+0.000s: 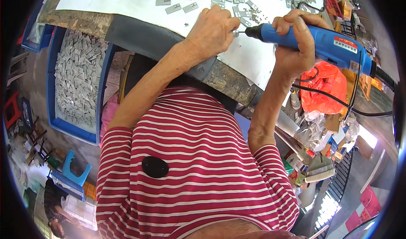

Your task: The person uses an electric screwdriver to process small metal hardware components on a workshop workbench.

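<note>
screwdriver gripped in right hand

screwdriver: blue, black tip
shirt: red and white stripes
bin: blue
bag: orange
small plates: grey

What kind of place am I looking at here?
Probably a small assembly workshop. The right hand holds a blue corded electric screwdriver against a small part pinched in the left hand. Many small grey metal pieces lie across the white-topped bench, and a blue bin beside it is full of them.
</note>
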`<state>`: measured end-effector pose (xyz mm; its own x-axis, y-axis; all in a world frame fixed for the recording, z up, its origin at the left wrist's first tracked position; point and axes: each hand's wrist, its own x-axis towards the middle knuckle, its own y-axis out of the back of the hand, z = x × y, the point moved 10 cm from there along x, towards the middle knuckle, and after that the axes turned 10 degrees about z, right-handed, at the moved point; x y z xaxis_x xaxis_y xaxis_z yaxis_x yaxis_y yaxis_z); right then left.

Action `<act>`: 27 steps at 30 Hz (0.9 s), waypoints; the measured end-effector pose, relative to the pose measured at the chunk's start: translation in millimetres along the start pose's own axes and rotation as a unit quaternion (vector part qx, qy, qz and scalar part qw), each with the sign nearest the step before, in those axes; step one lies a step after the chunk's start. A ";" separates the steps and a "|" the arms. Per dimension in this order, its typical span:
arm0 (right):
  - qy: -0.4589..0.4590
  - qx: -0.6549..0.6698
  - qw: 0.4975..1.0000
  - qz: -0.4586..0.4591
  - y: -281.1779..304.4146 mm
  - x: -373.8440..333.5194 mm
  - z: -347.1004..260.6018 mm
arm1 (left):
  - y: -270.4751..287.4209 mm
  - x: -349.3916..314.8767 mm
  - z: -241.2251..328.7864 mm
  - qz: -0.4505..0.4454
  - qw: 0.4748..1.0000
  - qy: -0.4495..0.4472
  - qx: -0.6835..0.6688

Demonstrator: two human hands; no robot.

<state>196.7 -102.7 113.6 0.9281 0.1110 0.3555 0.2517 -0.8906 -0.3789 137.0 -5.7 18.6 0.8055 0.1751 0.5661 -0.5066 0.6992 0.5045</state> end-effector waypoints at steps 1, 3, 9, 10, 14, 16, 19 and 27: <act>0.005 -0.004 1.000 -0.005 -1.2 0.4 0.0 | 0.2 0.2 -0.1 0.002 1.000 -0.001 -0.001; 0.009 -0.008 1.000 -0.011 -3.5 0.2 0.0 | 0.4 0.3 -0.6 0.005 1.000 -0.001 -0.002; 0.006 0.007 1.000 0.007 -3.9 -0.8 1.3 | -0.5 0.1 -1.6 0.006 1.000 0.002 -0.003; 0.016 -0.023 0.999 -0.028 -7.8 -1.1 0.6 | 0.1 0.4 -1.5 0.006 1.000 0.002 -0.001; 0.012 0.004 0.999 -0.032 -12.0 0.0 1.2 | 0.6 0.9 -1.5 0.012 1.000 0.001 -0.004; 0.012 0.000 0.999 -0.034 -13.2 -0.2 2.1 | 0.9 1.0 -1.2 0.013 1.000 0.003 -0.004; 0.022 -0.025 0.998 -0.053 -16.0 -2.7 2.6 | 1.5 1.3 -1.5 0.016 1.000 0.006 -0.003; 0.040 -0.075 0.991 -0.099 -26.8 -6.2 2.0 | -4.2 0.8 -3.4 -0.020 0.999 0.022 0.034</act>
<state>184.7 -78.6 119.8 0.8385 0.2609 0.4783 0.3775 -0.9112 -0.1648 140.8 -6.1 14.7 0.8378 0.1800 0.5155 -0.4919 0.6584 0.5697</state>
